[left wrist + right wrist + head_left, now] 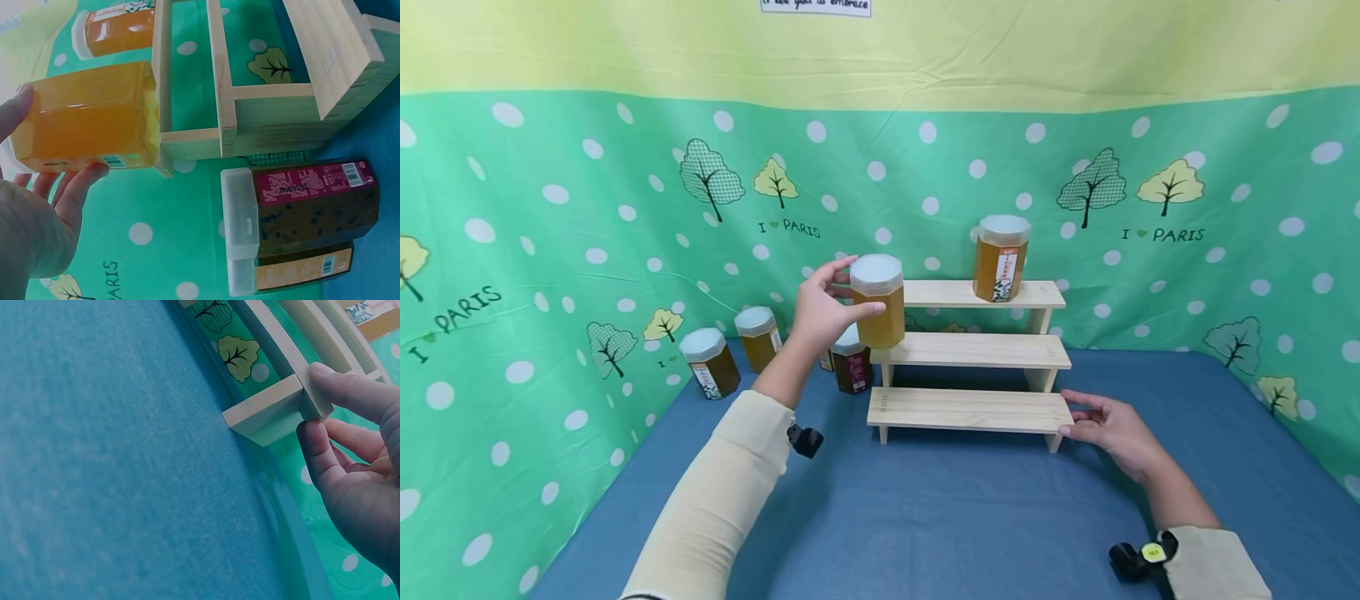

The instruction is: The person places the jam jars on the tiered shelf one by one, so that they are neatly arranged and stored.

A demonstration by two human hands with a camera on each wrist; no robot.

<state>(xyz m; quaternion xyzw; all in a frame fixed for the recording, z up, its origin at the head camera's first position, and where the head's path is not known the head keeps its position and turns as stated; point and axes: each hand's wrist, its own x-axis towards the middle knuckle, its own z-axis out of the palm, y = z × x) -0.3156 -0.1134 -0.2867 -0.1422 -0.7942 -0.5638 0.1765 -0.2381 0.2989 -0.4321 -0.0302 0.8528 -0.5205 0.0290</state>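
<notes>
Mid-frame, the left hand (pixel 824 310) is gripping a jar (pixel 886 327), best held upright, perhaps clear of the stand (pixel 967 408) the right hand (pixel 1116 432) is pinching.

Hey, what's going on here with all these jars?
A person is handling jars at a three-step wooden stand. The left hand holds an amber jar by the stand's left end, while the right hand grips the right end of the bottom step. One labelled jar stands on the top step. On the blue cloth, to the left, are a dark jar with a purple label, another jar next to it, and two more farther left.
</notes>
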